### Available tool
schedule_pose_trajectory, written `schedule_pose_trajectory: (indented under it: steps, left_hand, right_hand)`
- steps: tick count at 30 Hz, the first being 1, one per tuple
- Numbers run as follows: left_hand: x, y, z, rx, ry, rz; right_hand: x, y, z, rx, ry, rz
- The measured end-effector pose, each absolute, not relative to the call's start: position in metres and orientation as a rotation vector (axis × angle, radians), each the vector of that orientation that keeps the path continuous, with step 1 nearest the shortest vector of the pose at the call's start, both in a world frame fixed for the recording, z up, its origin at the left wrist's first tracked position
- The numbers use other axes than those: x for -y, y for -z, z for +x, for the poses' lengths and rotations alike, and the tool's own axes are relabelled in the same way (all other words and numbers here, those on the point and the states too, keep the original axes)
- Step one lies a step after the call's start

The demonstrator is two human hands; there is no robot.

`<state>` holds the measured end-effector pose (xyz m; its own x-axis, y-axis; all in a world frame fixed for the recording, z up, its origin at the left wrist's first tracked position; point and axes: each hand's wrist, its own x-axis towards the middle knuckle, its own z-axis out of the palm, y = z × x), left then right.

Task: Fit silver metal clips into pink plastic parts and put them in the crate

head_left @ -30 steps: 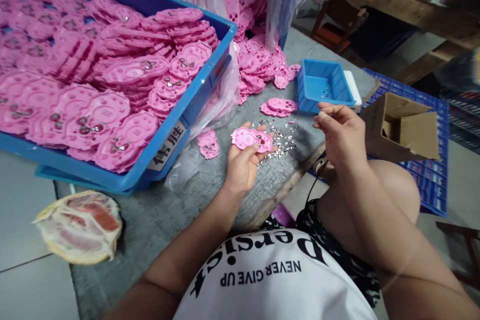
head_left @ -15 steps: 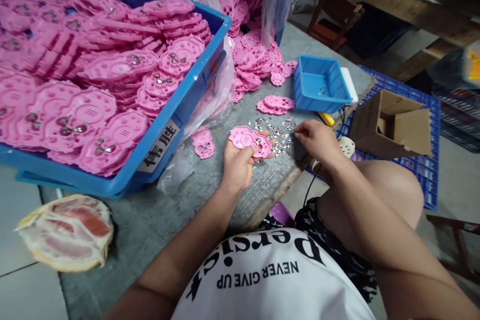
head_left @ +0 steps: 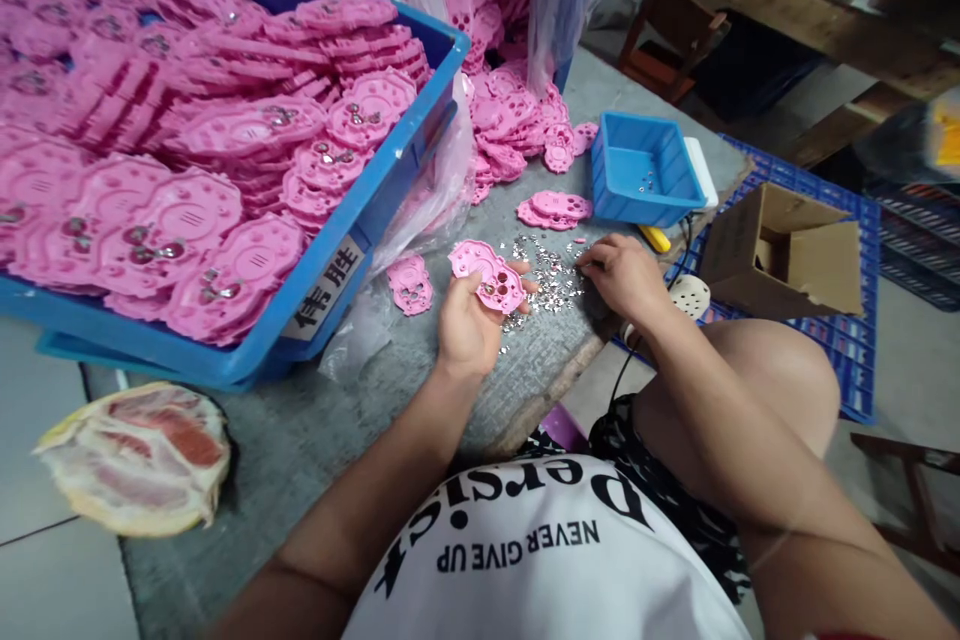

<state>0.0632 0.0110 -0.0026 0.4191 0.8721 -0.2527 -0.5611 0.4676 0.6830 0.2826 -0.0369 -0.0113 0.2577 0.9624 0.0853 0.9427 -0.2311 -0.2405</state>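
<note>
My left hand (head_left: 466, 325) grips a pink plastic plate (head_left: 487, 275) with round holes, thumb on top and fingers beneath. Right of it, small shiny metal pieces (head_left: 553, 278) lie scattered on the grey tabletop (head_left: 420, 400). At the right edge of that scatter is my right hand (head_left: 624, 272), its fingertips pinched together; whatever they hold is too small to make out. A single pink plate (head_left: 409, 285) lies left of my left hand, and a small stack of pink plates (head_left: 553, 209) sits beyond the metal pieces.
A large blue crate (head_left: 352, 210) full of pink plates stands at the left. Behind is a heap of pink plates (head_left: 510, 120) beside plastic film. A small blue bin (head_left: 645, 205) holds a few metal bits. Cut fruit (head_left: 139, 460) lies front left; a cardboard box (head_left: 772, 250) stands right.
My left hand has shifted slightly left, and the plate in it has turned, its right end dipping. My right hand has moved slightly left toward the metal pieces.
</note>
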Motion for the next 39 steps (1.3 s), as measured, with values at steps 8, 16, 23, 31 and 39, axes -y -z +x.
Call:
schedule_pose_trajectory:
  steps: [8, 16, 23, 31, 39]
  left_hand:
    - [-0.014, 0.005, 0.065, -0.708, -0.992, 0.545]
    - [-0.014, 0.005, 0.065, -0.699, -0.99, 0.555]
    - [-0.013, 0.004, 0.065, -0.691, -0.981, 0.56]
    - [-0.012, 0.002, 0.065, -0.711, -0.957, 0.547]
    - [-0.01, 0.0, 0.065, -0.722, -0.943, 0.538]
  right_hand:
    - [0.035, 0.009, 0.281, 1.683, -0.17, -2.243]
    - [0.034, 0.013, 0.269, 1.743, -0.135, -2.198]
    - [0.035, 0.011, 0.276, 1.709, -0.178, -2.182]
    - [0.038, 0.005, 0.272, 1.762, -0.183, -2.187]
    - [0.034, 0.004, 0.257, 1.839, -0.183, -2.266]
